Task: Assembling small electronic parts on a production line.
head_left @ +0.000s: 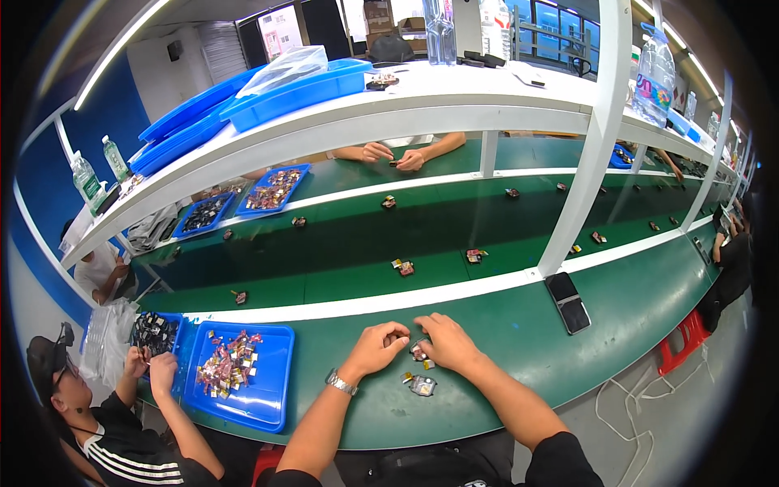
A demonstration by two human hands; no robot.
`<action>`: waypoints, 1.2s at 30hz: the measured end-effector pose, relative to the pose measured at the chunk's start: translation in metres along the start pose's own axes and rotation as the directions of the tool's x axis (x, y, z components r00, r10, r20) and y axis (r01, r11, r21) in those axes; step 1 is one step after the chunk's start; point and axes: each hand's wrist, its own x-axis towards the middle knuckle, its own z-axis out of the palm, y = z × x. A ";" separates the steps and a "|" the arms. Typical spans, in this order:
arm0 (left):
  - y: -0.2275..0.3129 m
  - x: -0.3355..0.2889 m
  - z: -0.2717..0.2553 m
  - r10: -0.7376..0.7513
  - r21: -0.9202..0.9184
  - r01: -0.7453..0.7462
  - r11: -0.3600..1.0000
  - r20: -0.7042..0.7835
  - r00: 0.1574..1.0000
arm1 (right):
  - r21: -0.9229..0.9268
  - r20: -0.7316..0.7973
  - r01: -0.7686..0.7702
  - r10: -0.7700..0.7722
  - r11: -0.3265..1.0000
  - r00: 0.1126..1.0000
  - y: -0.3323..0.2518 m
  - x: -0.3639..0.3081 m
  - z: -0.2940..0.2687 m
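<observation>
My left hand (377, 351), with a metal watch on its wrist, hovers over the green bench with fingers curled together. Whatever may be between its fingertips is hidden. Close by on the right, my right hand (448, 344) bends its fingers around a small electronic assembly (418, 351) in dark, pink and yellow. That piece is partly covered by the thumb. Nearer to me lies a second small electronic assembly (422, 385), silver-grey with yellow tabs. To the left of my hands stands a blue tray (278, 381) with a heap of pink and yellow small parts (230, 364).
A seated co-worker (122, 422) handles parts at a blue tray of black pieces (156, 334). Beyond a white rail (365, 302), a green belt (341, 252) carries scattered assemblies. A phone (568, 303) lies right, beside a shelf post (586, 154). Across, another person's hands (396, 156) work.
</observation>
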 end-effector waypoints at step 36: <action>-0.005 0.003 0.005 -0.104 -0.729 0.244 0.639 0.233 0.967 | -0.076 0.050 0.203 -0.200 0.976 0.979 -0.003 0.003 -0.008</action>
